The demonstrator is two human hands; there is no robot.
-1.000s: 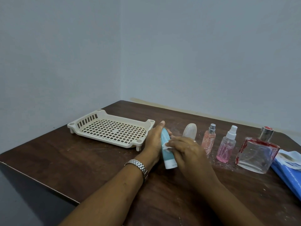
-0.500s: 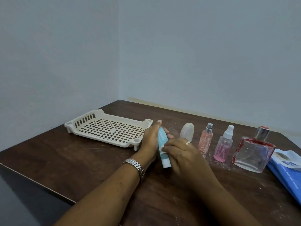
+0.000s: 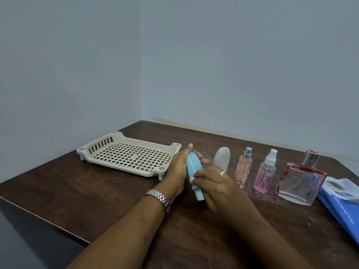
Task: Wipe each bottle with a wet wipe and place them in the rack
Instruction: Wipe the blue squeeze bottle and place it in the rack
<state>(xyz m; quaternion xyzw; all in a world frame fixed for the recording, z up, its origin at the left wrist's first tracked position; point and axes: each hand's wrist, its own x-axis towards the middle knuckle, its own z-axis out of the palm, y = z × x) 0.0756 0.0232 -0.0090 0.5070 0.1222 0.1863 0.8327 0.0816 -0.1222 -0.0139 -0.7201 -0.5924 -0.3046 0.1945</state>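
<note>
step in hand: wiping blue bottle (image 3: pixel 193 167); rack (image 3: pixel 128 158) holds no bottle yet.
procedure: steady bottle with left hand, run wipe along full length, rotate to reach hidden side, include white cap end.
grip: left hand (image 3: pixel 177 167) wraps bottle from left side, thumb raised. right hand (image 3: pixel 215 183) fingers curled, pinching wet wipe (image 3: pixel 193 178) against lower body.
location: bottle tilted, just right of rack, cap end low over table (image 3: pixel 97 191).

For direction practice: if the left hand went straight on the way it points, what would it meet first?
Likely nothing: the left hand, gripping the blue tube, points over table between the rack and the white bottle, toward the wall. The rack's corner lies close beside that line; depth is unclear.
</note>
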